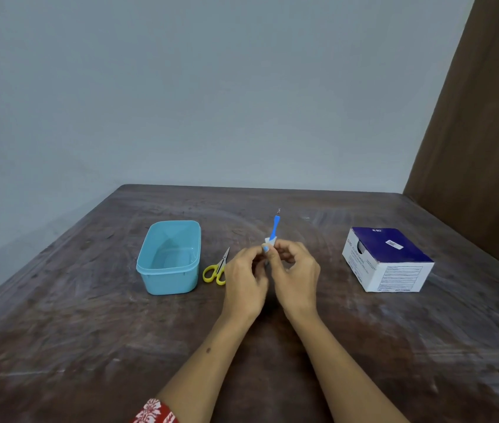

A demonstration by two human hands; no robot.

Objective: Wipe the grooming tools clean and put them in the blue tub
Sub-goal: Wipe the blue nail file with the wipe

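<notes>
Blue tool (275,228) | slim, metal-tipped, white wipe (270,240) round it | pinched by left hand (246,277), right hand (295,274)

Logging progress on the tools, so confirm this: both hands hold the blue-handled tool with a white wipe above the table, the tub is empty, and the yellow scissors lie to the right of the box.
One detail is wrong. In the head view, the yellow scissors lie beside the blue tub, left of both hands and far from the box. The rest stands.

Both hands (272,270) pinch blue tool (275,228) w/ white wipe (269,240); tub (167,282) left.
</notes>
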